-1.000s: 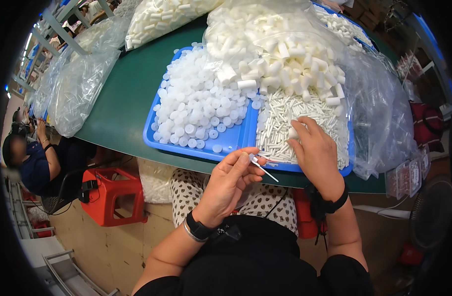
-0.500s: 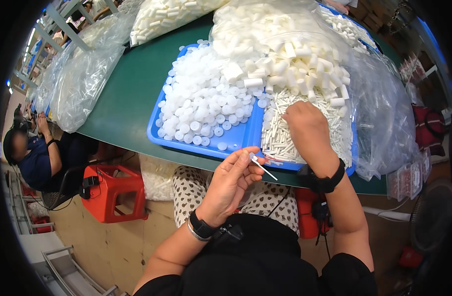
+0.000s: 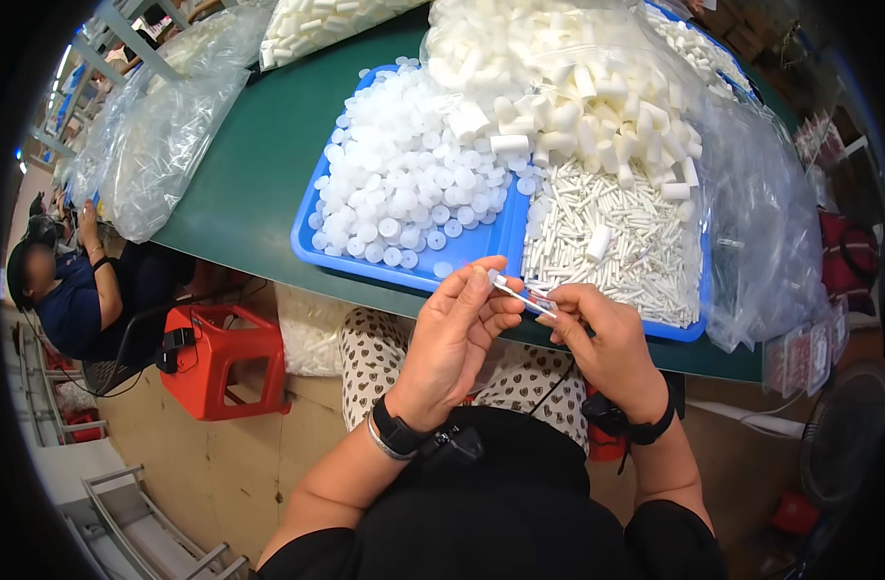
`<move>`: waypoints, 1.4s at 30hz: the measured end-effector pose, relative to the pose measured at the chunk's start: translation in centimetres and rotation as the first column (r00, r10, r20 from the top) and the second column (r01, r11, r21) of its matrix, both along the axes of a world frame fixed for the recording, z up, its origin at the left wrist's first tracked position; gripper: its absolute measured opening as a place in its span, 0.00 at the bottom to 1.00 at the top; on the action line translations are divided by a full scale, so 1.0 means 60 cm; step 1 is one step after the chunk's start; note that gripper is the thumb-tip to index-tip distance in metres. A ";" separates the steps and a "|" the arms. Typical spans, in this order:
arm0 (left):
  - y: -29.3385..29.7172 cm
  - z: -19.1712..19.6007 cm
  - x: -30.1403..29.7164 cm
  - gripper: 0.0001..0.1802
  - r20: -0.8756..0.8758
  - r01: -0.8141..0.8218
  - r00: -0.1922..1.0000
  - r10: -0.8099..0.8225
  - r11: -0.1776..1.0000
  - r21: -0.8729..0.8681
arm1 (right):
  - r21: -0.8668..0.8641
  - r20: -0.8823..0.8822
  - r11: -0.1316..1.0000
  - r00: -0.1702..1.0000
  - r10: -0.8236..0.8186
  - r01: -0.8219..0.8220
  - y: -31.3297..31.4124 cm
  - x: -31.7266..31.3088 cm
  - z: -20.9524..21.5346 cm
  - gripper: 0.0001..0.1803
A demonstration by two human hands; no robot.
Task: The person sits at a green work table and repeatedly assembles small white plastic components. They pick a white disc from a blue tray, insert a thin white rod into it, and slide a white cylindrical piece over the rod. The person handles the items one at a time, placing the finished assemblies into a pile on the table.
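On the green worktop (image 3: 259,184) ahead of you lie several clear plastic bags: a large crumpled one (image 3: 162,135) at the far left edge, a filled one of white tubes (image 3: 317,24) at the top, and another of thick white cylinders (image 3: 558,68) resting over the blue trays. A further clear bag (image 3: 766,242) hangs over the worktop's right edge. Below it sit small red-and-white packets (image 3: 805,353), too blurred to describe further.

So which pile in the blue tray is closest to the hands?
The pile of thin white sticks, in the right compartment of the blue tray, just above the right hand. The round caps lie farther left.
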State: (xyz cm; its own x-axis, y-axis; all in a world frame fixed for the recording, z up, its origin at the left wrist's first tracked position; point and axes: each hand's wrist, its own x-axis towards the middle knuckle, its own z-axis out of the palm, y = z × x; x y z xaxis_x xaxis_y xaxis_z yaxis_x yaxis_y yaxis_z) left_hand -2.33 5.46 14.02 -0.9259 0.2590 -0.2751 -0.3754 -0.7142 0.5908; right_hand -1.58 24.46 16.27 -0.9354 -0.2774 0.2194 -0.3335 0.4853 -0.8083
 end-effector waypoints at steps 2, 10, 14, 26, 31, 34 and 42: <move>0.002 -0.002 0.000 0.19 -0.001 0.004 1.000 -0.004 1.000 0.024 | 0.018 0.024 1.000 0.999 -0.025 0.025 -0.002 0.005 0.000 0.10; 0.011 -0.010 0.001 0.18 -0.032 -0.023 0.999 0.020 0.996 -0.084 | 0.087 -0.120 0.994 0.992 -0.048 0.059 0.002 0.014 -0.001 0.09; 0.012 -0.013 0.001 0.17 -0.067 -0.039 0.997 0.030 0.989 -0.144 | 0.124 -0.209 0.990 0.977 -0.038 0.065 0.003 0.013 0.004 0.09; 0.026 -0.011 0.032 0.22 -0.040 0.147 0.987 -0.156 0.975 -0.165 | -0.592 0.597 0.762 0.778 0.196 0.262 0.003 0.005 0.001 0.09; 0.033 -0.015 0.038 0.21 -0.034 0.150 0.986 -0.161 0.965 -0.213 | -0.477 0.437 0.858 0.898 0.044 0.190 -0.011 0.023 -0.016 0.10; 0.031 -0.017 0.034 0.20 -0.061 0.129 0.987 -0.146 0.967 -0.217 | -0.124 0.012 0.992 1.000 -0.006 0.007 -0.019 0.019 -0.025 0.11; 0.030 -0.020 0.030 0.19 -0.057 0.104 0.991 -0.119 0.970 -0.220 | 0.576 -0.284 0.685 0.895 -0.343 0.445 0.032 -0.082 -0.012 0.16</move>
